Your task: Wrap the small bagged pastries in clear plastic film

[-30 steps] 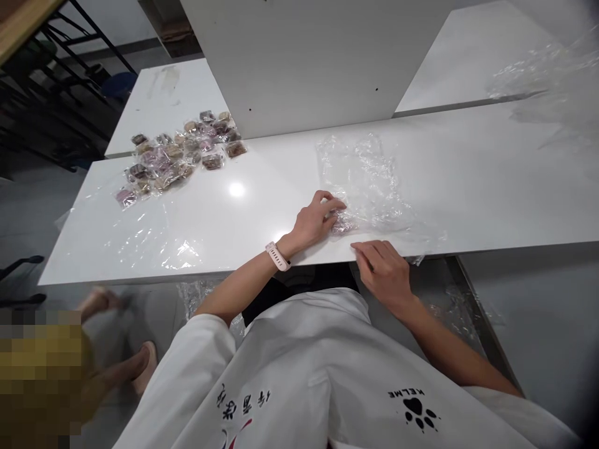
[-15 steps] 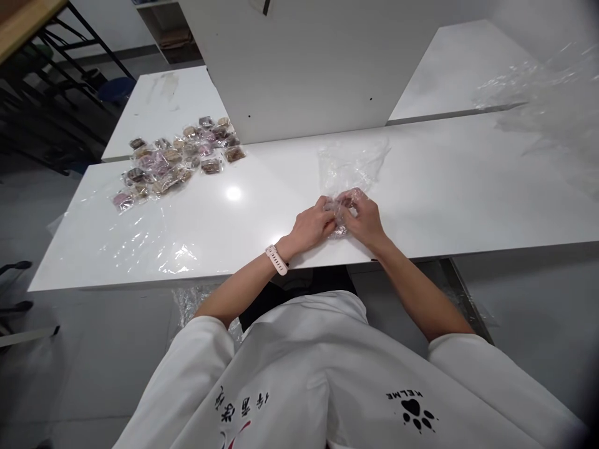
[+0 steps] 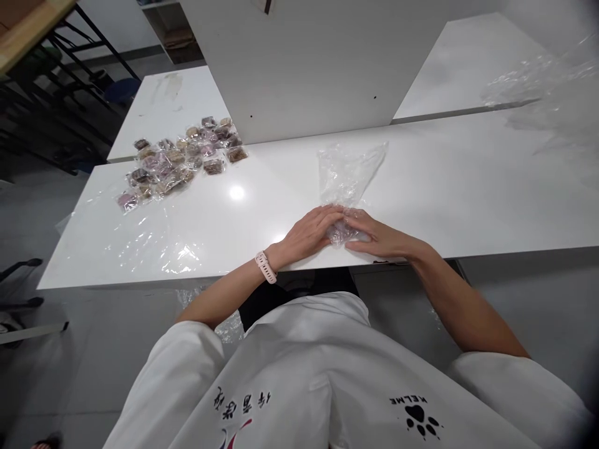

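Note:
A small purplish item wrapped in clear plastic film (image 3: 340, 232) lies near the front edge of the white table (image 3: 468, 181). My left hand (image 3: 309, 232) and my right hand (image 3: 379, 236) press on it from either side, fingers flat and meeting over it. The loose end of the clear film (image 3: 349, 171) stretches away from my hands toward the back of the table. A pink watch sits on my left wrist.
A pile of several small wrapped items (image 3: 180, 159) lies at the table's back left. A sheet of clear film (image 3: 154, 240) lies flat at the front left. A white upright panel (image 3: 309, 62) stands behind. More crumpled film (image 3: 543, 81) is at the far right.
My right hand came up from the table edge to the item. Both hands gathered the film around it, then flattened down over it. The film shrank to a narrower strip.

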A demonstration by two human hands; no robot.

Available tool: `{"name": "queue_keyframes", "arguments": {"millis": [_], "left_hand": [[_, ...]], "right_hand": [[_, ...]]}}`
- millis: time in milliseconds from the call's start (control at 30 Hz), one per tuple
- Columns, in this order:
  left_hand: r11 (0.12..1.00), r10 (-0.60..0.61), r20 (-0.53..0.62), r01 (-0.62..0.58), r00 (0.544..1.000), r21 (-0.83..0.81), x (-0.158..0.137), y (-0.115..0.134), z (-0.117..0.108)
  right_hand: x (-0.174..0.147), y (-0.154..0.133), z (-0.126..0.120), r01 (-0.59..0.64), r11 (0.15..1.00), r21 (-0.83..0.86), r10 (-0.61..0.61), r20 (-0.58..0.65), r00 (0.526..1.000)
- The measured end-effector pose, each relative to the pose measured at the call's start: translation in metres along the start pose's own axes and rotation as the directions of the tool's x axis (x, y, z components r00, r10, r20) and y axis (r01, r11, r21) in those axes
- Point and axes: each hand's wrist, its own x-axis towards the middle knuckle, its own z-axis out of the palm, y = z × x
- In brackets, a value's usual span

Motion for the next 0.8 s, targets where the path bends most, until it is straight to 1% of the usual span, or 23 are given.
{"name": "queue_keyframes", "arguments": {"millis": [67,133,167,200,267,333,400,467,500,533,567,600,667,733,767,800], "left_hand": [[0.996,-0.069,-0.024,0.067,0.997,-0.052,0.006,-0.005,0.004],[0.982,-0.172,-0.064,0.165,0.983,-0.093,0.013,-0.008,0.008],[0.968,-0.236,-0.089,0.225,0.968,-0.110,0.017,-0.010,0.009],[0.948,-0.304,-0.119,0.288,0.945,-0.134,0.021,-0.011,0.010],[0.891,-0.435,-0.179,0.393,0.883,-0.225,0.033,-0.015,0.010],[0.820,-0.544,-0.225,0.456,0.808,-0.345,0.048,-0.021,0.009],[0.751,-0.631,-0.244,0.500,0.737,-0.430,0.063,-0.027,0.005],[0.678,-0.708,-0.220,0.558,0.671,-0.479,0.076,-0.034,0.000],[0.634,-0.744,-0.187,0.590,0.642,-0.499,0.082,-0.038,-0.003],[0.589,-0.775,-0.143,0.622,0.615,-0.516,0.087,-0.041,-0.006],[0.546,-0.800,-0.095,0.652,0.593,-0.526,0.091,-0.045,-0.009],[0.508,-0.818,-0.047,0.680,0.574,-0.529,0.094,-0.048,-0.012],[0.457,-0.840,0.020,0.726,0.543,-0.515,0.100,-0.052,-0.016],[0.434,-0.855,0.038,0.754,0.517,-0.493,0.102,-0.054,-0.017],[0.441,-0.857,0.022,0.757,0.514,-0.482,0.102,-0.053,-0.016],[0.469,-0.852,-0.014,0.751,0.523,-0.465,0.100,-0.051,-0.015]], "right_hand": [[-0.007,0.000,-0.002,-0.017,0.999,0.045,0.018,-0.007,1.000],[-0.006,-0.001,0.000,-0.041,0.991,0.125,0.054,-0.102,0.993],[-0.003,-0.002,0.002,-0.057,0.984,0.169,0.085,-0.164,0.983],[0.002,-0.002,0.004,-0.075,0.976,0.206,0.122,-0.226,0.966],[0.018,0.001,0.006,-0.110,0.960,0.259,0.194,-0.325,0.926],[0.036,0.008,0.005,-0.130,0.942,0.309,0.249,-0.386,0.888],[0.053,0.018,0.002,-0.151,0.925,0.348,0.306,-0.451,0.838],[0.064,0.027,0.000,-0.193,0.934,0.300,0.333,-0.539,0.774],[0.067,0.029,0.000,-0.215,0.950,0.227,0.310,-0.598,0.739],[0.069,0.030,0.000,-0.226,0.966,0.128,0.253,-0.654,0.713],[0.069,0.029,0.002,-0.221,0.975,0.013,0.169,-0.689,0.705],[0.068,0.029,0.004,-0.198,0.975,-0.103,0.072,-0.695,0.715],[0.065,0.026,0.009,-0.125,0.949,-0.291,-0.090,-0.626,0.774],[0.064,0.025,0.014,-0.070,0.919,-0.388,-0.159,-0.529,0.834],[0.063,0.026,0.016,-0.066,0.910,-0.409,-0.164,-0.502,0.849],[0.064,0.027,0.016,-0.072,0.906,-0.416,-0.158,-0.492,0.856]]}}
